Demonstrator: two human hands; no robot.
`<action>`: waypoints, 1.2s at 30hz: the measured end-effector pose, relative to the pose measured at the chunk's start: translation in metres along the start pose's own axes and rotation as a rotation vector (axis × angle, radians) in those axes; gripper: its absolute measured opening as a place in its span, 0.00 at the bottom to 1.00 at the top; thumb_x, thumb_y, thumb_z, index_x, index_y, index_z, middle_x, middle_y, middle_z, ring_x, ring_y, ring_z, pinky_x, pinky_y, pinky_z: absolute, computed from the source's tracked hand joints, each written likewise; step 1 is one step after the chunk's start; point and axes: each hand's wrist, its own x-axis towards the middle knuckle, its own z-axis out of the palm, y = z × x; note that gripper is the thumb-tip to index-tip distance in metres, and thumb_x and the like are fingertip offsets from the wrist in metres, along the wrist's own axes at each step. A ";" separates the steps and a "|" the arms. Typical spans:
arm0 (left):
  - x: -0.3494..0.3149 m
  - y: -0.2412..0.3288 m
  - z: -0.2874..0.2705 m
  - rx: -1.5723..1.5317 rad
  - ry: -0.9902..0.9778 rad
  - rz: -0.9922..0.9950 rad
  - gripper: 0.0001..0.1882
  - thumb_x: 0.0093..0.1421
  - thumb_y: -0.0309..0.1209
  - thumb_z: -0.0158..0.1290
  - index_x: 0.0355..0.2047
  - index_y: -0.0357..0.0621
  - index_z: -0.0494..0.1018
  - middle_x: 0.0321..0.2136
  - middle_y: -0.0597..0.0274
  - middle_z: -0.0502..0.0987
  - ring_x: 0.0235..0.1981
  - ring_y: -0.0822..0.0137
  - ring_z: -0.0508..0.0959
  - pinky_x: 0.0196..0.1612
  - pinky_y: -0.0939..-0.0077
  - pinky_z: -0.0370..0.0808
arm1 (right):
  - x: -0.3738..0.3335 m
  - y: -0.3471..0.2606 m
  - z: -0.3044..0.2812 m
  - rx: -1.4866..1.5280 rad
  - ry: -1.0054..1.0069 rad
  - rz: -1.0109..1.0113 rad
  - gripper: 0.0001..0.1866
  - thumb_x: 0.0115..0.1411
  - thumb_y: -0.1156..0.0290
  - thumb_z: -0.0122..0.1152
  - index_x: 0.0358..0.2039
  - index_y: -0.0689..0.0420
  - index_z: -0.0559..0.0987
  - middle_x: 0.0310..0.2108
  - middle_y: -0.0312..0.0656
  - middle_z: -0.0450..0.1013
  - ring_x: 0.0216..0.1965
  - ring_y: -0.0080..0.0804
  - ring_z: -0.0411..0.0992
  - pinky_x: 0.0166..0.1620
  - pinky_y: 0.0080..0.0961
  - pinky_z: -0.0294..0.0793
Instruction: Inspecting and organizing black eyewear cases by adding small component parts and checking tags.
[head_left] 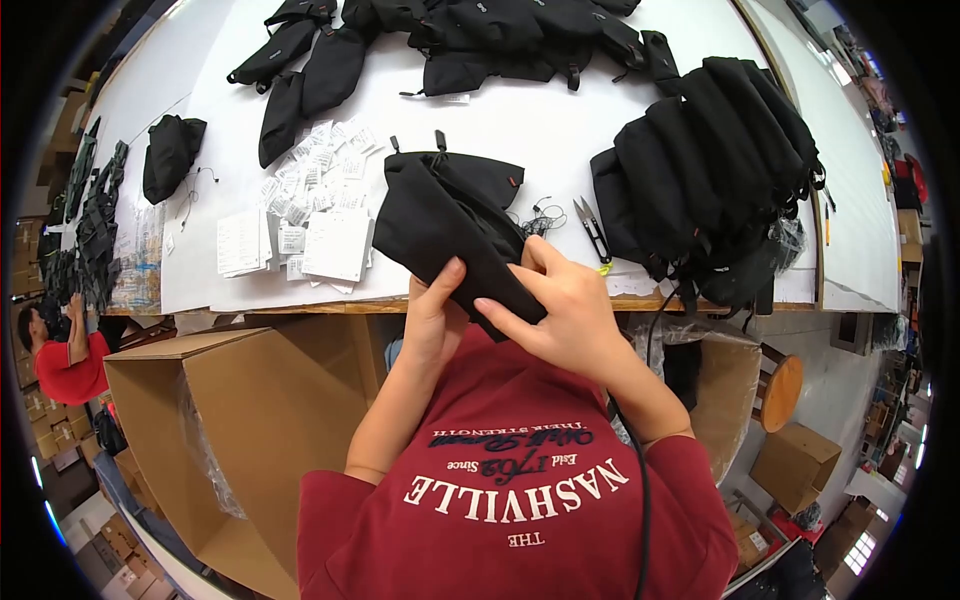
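Observation:
Both hands hold a black fabric zip bag point(440, 225) over the table's near edge, its top side partly parted. My left hand point(440, 310) is closed on the lower left edge, thumb on top. My right hand point(572, 312) grips the near right edge, with its thumb on the outside and its other fingers partly hidden at the opening. Two zip pulls stick up at the bag's far end, beside a small red tab. To the right of the bag lie loose dark threads point(541, 216) and thread snips point(592, 232) with pointed blades.
White printed labels point(322, 172) and cards point(338, 244) are heaped left of the bag. Stacked black bags point(690, 160) stand right, more black bags point(500, 40) lie at the back. Cardboard boxes point(270, 430) sit below the table edge. Another person point(68, 355) works far left.

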 end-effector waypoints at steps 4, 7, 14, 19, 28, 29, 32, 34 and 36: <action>0.001 0.004 0.007 0.006 0.092 0.059 0.18 0.63 0.34 0.52 0.52 0.45 0.66 0.45 0.64 0.74 0.46 0.67 0.74 0.52 0.69 0.71 | -0.005 -0.003 0.014 0.159 0.101 0.055 0.16 0.55 0.61 0.62 0.38 0.60 0.78 0.25 0.41 0.65 0.22 0.38 0.67 0.26 0.30 0.67; -0.001 0.008 0.005 -0.025 0.097 0.088 0.18 0.63 0.33 0.51 0.53 0.44 0.66 0.46 0.64 0.74 0.47 0.67 0.74 0.52 0.68 0.71 | -0.006 -0.008 0.015 0.253 0.186 0.052 0.14 0.58 0.64 0.58 0.39 0.62 0.77 0.25 0.43 0.66 0.25 0.40 0.68 0.29 0.30 0.66; -0.006 0.006 0.002 -0.206 0.220 0.022 0.22 0.63 0.38 0.51 0.54 0.44 0.65 0.49 0.62 0.73 0.51 0.63 0.72 0.55 0.64 0.68 | -0.015 -0.005 0.012 0.708 0.443 0.249 0.10 0.63 0.72 0.46 0.37 0.61 0.75 0.21 0.28 0.58 0.21 0.15 0.53 0.25 0.16 0.52; -0.012 0.009 0.000 -0.127 0.196 0.129 0.23 0.63 0.40 0.51 0.55 0.43 0.65 0.50 0.62 0.72 0.52 0.61 0.71 0.56 0.62 0.68 | -0.014 0.020 0.015 1.300 0.341 0.527 0.14 0.66 0.67 0.40 0.34 0.62 0.73 0.18 0.25 0.49 0.21 0.13 0.45 0.26 0.16 0.46; -0.015 0.027 0.009 0.060 0.062 -0.032 0.26 0.53 0.22 0.57 0.53 0.36 0.65 0.43 0.55 0.75 0.44 0.64 0.76 0.49 0.70 0.74 | 0.008 0.014 -0.007 0.359 0.544 -0.022 0.08 0.56 0.76 0.57 0.38 0.61 0.77 0.49 0.48 0.70 0.48 0.36 0.68 0.43 0.27 0.68; -0.015 0.027 0.010 0.071 0.038 -0.130 0.26 0.52 0.21 0.57 0.53 0.35 0.65 0.44 0.54 0.75 0.44 0.64 0.77 0.48 0.70 0.74 | 0.017 0.009 -0.010 0.355 0.589 -0.042 0.11 0.54 0.76 0.61 0.40 0.59 0.77 0.45 0.44 0.73 0.43 0.37 0.70 0.39 0.26 0.70; -0.017 0.026 0.016 0.069 0.019 -0.249 0.27 0.51 0.21 0.57 0.53 0.34 0.65 0.43 0.54 0.75 0.43 0.63 0.78 0.48 0.71 0.75 | 0.025 0.021 -0.021 0.091 0.312 -0.122 0.11 0.53 0.74 0.63 0.38 0.58 0.77 0.37 0.39 0.76 0.38 0.37 0.72 0.37 0.27 0.71; -0.015 0.025 0.015 0.022 -0.001 -0.274 0.26 0.52 0.21 0.56 0.53 0.35 0.65 0.43 0.54 0.75 0.42 0.64 0.78 0.47 0.72 0.76 | 0.026 0.023 -0.019 0.054 0.361 -0.146 0.10 0.51 0.74 0.64 0.35 0.56 0.78 0.29 0.36 0.75 0.32 0.36 0.71 0.33 0.27 0.71; -0.015 0.021 0.015 0.021 0.042 -0.275 0.26 0.52 0.22 0.56 0.53 0.35 0.65 0.43 0.53 0.75 0.42 0.64 0.78 0.46 0.72 0.76 | 0.023 0.025 -0.018 -0.065 0.372 -0.203 0.08 0.49 0.76 0.65 0.32 0.57 0.77 0.27 0.36 0.72 0.28 0.34 0.69 0.29 0.27 0.70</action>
